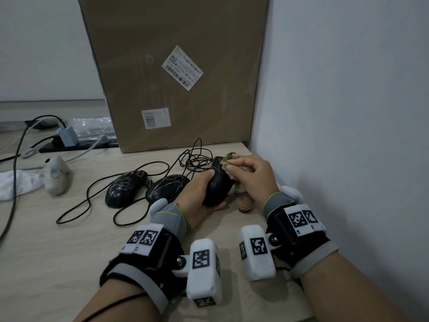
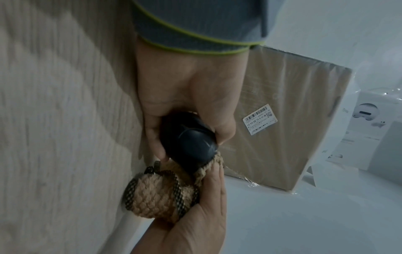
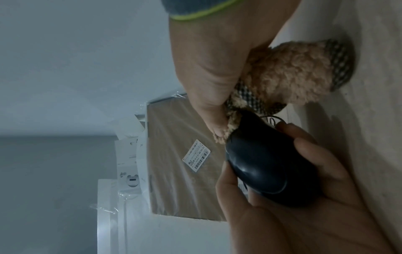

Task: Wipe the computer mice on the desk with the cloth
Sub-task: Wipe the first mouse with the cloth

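Your left hand (image 1: 197, 196) cups a black mouse (image 1: 218, 182), thumb curled over its near side and fingers wrapped beneath it, so the mouse is lifted at a tilt above the desk (image 1: 69, 252) near its back right corner, close to the wall. Your right hand (image 1: 253, 177) pinches a tan fuzzy cloth (image 1: 243, 198) against the front end of that mouse, fingers bent over the fabric; the rest of the cloth hangs bunched below your palm and reaches down to the desk surface (in the right wrist view its checkered trim sits on the wood). From the left wrist view the cloth wraps under the mouse's nose while your right thumb lies alongside it. Two more black mice lie flat on the desk to the left of your left hand: the middle mouse (image 1: 166, 188) just beside your wrist, the far-left mouse (image 1: 125, 188) touching or nearly touching it. Their thin black cables (image 1: 92, 189) loop across the desk. A large cardboard box (image 1: 176, 70) stands upright at the back edge, behind the held mouse. Toward the back left corner sit a power strip (image 1: 79, 145) with a white charger (image 1: 65, 134), and a grey lump-shaped object (image 1: 55, 176) beside a crumpled white sheet (image 1: 16, 184).
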A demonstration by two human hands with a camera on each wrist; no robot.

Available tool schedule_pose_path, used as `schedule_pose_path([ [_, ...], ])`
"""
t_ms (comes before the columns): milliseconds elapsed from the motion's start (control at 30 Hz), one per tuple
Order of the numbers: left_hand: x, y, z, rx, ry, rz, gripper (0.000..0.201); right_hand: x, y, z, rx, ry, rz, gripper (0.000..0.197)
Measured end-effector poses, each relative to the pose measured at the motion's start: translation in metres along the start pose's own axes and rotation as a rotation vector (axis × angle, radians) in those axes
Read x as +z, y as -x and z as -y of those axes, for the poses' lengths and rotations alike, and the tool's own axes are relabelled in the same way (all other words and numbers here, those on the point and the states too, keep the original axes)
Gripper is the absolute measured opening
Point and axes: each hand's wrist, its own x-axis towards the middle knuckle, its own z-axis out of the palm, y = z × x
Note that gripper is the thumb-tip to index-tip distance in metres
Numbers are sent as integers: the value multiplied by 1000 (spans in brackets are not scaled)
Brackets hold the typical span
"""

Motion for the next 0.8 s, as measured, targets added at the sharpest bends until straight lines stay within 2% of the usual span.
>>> schedule_pose_path([
  [167,1,1,2,2,-53,23,20,-9,-6,-5,118,-55,-134,6],
  [267,2,0,2,5,-40,12,22,-7,-6,-6,118,-52,-180,4],
  [367,1,0,0,1,11,10,27,-3,-2,-3,78,-97,-114,12],
  [467,-2,-1,0,-8,7,1,34,1,0,-3,38,-40,-10,16],
  [633,-1,-1,2,-32,-50,32,37,-6,-5,-5,140,-82,-111,12],
  [800,0,-2,2,-11,-50,20,30,-6,-5,-6,128,-105,-199,6],
])
